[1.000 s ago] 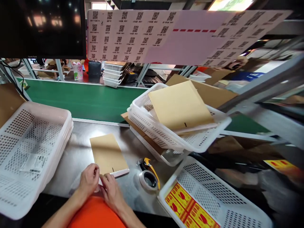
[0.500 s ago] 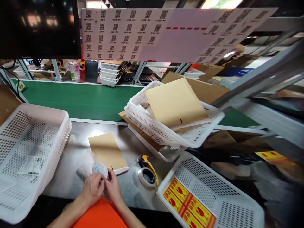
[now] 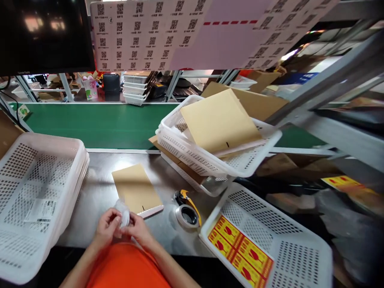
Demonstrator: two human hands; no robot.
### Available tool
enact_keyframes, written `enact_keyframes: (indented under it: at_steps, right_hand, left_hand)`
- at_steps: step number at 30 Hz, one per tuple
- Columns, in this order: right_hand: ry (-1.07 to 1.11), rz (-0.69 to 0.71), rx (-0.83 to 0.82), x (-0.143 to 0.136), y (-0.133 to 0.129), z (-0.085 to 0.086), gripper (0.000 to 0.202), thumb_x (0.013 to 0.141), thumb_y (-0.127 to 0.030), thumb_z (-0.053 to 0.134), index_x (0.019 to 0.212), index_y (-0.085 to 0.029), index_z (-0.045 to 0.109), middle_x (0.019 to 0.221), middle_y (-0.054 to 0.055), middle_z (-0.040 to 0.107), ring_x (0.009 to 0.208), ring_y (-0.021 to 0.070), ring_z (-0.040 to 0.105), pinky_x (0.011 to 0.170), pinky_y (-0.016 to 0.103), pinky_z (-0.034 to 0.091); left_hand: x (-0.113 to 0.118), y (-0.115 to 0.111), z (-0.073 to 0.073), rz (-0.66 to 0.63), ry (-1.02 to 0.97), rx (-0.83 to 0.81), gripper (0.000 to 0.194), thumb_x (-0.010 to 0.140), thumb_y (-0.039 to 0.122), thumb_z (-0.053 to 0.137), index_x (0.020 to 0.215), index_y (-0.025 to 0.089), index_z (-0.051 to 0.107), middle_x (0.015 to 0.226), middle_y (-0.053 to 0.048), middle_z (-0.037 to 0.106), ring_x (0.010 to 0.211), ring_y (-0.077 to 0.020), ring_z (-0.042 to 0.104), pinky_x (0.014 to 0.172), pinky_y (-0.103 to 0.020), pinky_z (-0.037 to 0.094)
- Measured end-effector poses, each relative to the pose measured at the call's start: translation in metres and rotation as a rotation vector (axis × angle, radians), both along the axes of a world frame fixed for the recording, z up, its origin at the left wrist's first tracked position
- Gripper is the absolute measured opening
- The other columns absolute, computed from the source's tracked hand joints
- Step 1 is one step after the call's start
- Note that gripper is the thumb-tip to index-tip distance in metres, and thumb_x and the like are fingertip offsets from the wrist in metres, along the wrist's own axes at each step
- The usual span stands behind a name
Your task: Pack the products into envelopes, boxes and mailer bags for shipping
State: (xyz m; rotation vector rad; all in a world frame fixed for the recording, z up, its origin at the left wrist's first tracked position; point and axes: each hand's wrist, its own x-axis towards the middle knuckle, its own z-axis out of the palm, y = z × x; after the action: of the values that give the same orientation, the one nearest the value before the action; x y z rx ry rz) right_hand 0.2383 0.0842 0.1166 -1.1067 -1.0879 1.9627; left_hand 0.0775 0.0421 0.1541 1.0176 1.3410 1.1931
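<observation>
A small bundle in clear, whitish plastic is held between both hands, close to my body at the front edge of the metal table. My left hand pinches its left side, and my right hand grips it from the right. What is inside the plastic is too small to tell. Just behind the hands a tan envelope lies flat, with a white strip along its near edge. A tape dispenser with yellow and black parts rests to the right of my right hand.
Stacked white baskets stand at the left. At the right, tilted baskets hold a tan envelope; a nearer basket has red and yellow labels. A green belt runs behind the table.
Both hands have turned the plastic bundle, which now looks narrower and more upright. My right hand has opened out to its right side. The whole view has shifted slightly.
</observation>
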Motion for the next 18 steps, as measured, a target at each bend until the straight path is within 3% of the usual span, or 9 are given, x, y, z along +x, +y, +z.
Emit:
enact_keyframes:
  at_steps: [3, 6, 9, 12, 15, 18]
  right_hand:
    - [-0.134, -0.021, -0.022, 0.000, 0.004, -0.005, 0.037, 0.059, -0.044, 0.089, 0.076, -0.022, 0.064, 0.048, -0.010, 0.056, 0.038, 0.0100, 0.044, 0.041, 0.023, 0.034]
    - [-0.197, 0.025, 0.046, 0.005, 0.008, -0.009, 0.035, 0.067, -0.048, 0.082, 0.065, -0.022, 0.059, 0.045, -0.009, 0.052, 0.038, 0.0088, 0.042, 0.040, 0.022, 0.029]
    - [-0.196, -0.010, 0.102, 0.006, 0.008, -0.008, 0.034, 0.066, -0.049, 0.084, 0.076, -0.020, 0.068, 0.061, -0.004, 0.063, 0.053, 0.0126, 0.055, 0.049, 0.023, 0.041]
    - [-0.109, 0.029, 0.113, 0.000, 0.002, -0.002, 0.050, 0.068, -0.056, 0.086, 0.100, -0.020, 0.076, 0.089, 0.005, 0.076, 0.082, 0.0218, 0.070, 0.069, 0.033, 0.057]
    - [-0.004, 0.121, 0.093, -0.003, -0.006, 0.008, 0.055, 0.074, -0.063, 0.083, 0.110, -0.022, 0.079, 0.105, 0.010, 0.080, 0.105, 0.0308, 0.072, 0.088, 0.045, 0.060]
    - [0.050, 0.109, 0.056, -0.001, -0.009, 0.019, 0.043, 0.071, -0.045, 0.091, 0.107, -0.023, 0.082, 0.110, 0.009, 0.081, 0.111, 0.0348, 0.073, 0.097, 0.048, 0.059]
  left_hand:
    - [-0.009, -0.004, 0.003, 0.080, 0.058, 0.002, 0.040, 0.088, 0.058, 0.070, 0.085, 0.018, 0.069, 0.075, -0.002, 0.068, 0.070, -0.0174, 0.062, 0.068, -0.030, 0.052]
    - [-0.012, -0.009, 0.004, 0.029, 0.105, -0.004, 0.037, 0.091, 0.054, 0.066, 0.085, 0.018, 0.071, 0.074, -0.003, 0.069, 0.071, -0.0182, 0.063, 0.070, -0.030, 0.052]
    - [-0.008, -0.014, 0.006, 0.021, 0.067, -0.003, 0.037, 0.088, 0.054, 0.069, 0.083, 0.018, 0.070, 0.071, -0.001, 0.066, 0.068, -0.0162, 0.060, 0.066, -0.028, 0.049]
    - [0.000, -0.017, 0.010, 0.053, -0.038, -0.015, 0.039, 0.085, 0.057, 0.072, 0.082, 0.019, 0.067, 0.074, -0.001, 0.067, 0.068, -0.0155, 0.061, 0.066, -0.028, 0.051]
    - [0.006, -0.019, 0.016, -0.015, -0.185, -0.086, 0.045, 0.086, 0.064, 0.070, 0.089, 0.020, 0.062, 0.060, 0.004, 0.059, 0.048, -0.0115, 0.052, 0.053, -0.027, 0.048]
    - [0.009, -0.020, 0.026, -0.009, -0.254, -0.077, 0.047, 0.085, 0.066, 0.072, 0.090, 0.020, 0.062, 0.059, 0.005, 0.057, 0.043, -0.0092, 0.048, 0.051, -0.026, 0.046]
